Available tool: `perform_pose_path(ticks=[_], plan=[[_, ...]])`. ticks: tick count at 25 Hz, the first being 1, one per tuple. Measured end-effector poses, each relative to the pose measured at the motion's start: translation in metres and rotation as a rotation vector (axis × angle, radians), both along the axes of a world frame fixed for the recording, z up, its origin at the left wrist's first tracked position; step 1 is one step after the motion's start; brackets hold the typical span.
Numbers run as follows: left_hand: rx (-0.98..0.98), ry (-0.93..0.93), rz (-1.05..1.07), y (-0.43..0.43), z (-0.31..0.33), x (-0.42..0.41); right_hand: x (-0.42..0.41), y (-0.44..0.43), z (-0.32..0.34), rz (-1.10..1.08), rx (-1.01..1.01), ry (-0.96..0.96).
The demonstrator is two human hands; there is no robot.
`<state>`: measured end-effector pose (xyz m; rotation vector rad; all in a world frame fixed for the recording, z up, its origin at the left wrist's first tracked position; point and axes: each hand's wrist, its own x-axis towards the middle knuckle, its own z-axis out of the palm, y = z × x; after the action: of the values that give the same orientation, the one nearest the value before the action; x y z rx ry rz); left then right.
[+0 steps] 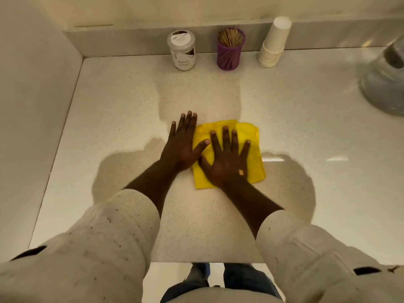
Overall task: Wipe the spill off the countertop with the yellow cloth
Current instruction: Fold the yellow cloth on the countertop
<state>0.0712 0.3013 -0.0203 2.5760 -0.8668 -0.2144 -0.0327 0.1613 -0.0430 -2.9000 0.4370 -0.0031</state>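
Note:
A folded yellow cloth (253, 154) lies flat in the middle of the pale speckled countertop (122, 110). My right hand (227, 158) presses flat on top of the cloth, fingers spread. My left hand (182, 143) lies flat on the bare counter just left of the cloth, its thumb resting on the cloth's left edge. Neither hand grips anything. I cannot make out a distinct spill on the surface; only shadows show around my arms.
Along the back ledge stand a white jar labelled Masala Extract (182, 50), a purple holder of wooden sticks (230, 49) and a leaning stack of white paper cups (274, 43). A blurred metal vessel (387, 77) sits far right. A wall (32, 95) bounds the left.

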Motion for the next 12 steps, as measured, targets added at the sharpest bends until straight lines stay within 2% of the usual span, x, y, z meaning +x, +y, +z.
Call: perform_pose_path(ticks=[6,12], plan=[[0.115,-0.133,-0.178,0.033,-0.006,-0.063,-0.083,0.023,0.007,-0.022,-0.008,0.001],[-0.003,-0.222,-0.218,0.023,0.010,-0.089,-0.098,-0.014,0.025,0.041,0.007,-0.025]])
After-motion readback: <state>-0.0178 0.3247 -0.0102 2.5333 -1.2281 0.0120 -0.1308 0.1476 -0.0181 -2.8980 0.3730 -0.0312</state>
